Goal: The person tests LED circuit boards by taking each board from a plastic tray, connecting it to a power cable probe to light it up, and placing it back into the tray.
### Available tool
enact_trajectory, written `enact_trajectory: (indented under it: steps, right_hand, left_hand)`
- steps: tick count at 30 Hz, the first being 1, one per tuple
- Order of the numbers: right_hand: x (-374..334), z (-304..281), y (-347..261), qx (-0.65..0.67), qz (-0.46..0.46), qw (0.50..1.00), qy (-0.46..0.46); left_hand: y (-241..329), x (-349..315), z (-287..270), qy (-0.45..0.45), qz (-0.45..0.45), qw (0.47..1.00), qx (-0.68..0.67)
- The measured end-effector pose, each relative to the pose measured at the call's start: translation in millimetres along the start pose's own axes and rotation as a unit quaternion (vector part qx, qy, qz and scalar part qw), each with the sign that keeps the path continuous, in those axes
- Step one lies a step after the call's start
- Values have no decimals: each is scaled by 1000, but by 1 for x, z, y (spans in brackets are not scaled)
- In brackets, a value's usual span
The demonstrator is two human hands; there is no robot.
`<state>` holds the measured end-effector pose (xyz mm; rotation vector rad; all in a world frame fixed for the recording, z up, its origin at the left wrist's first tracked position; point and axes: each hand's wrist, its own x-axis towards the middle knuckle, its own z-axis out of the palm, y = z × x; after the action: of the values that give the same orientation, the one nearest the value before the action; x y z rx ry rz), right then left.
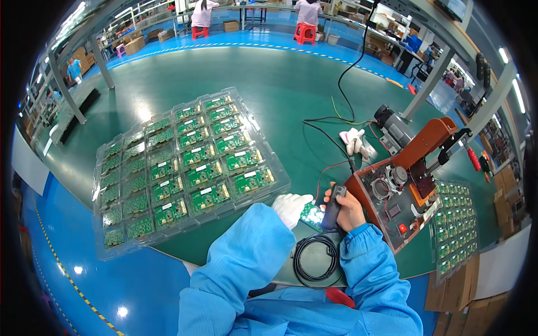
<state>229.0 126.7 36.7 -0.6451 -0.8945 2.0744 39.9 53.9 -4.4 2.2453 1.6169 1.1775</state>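
Note:
My left hand, in a white glove, is closed on the edge of a small green circuit board in front of my body. My bare right hand grips a black handheld device, tilted over the board's right side. Bright white light falls on the board there. To the left lies a large clear plastic tray with rows of similar green boards in its compartments. A coil of black cable rests at the table's near edge, just below the device.
Right of my hands stands an orange-brown test fixture with a lever and red switch. Another tray of boards lies beyond it. White gloves, a grey cylindrical motor-like unit and loose cables occupy the green table.

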Motion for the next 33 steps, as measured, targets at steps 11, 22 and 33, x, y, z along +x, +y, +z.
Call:
enact_trajectory:
  steps: [11,22,33]
  right_hand:
    - [2,1,3,-37,-16,999,28]
    - [-82,51,-22,-354,-249,895,108]
    - [-172,-26,-55,-712,-259,548,353]
  left_hand:
    - [-2,-3,-4,-10,-6,1000,-12]
    - [-14,2,0,18,70,997,-24]
    - [-4,3,2,52,35,995,-76]
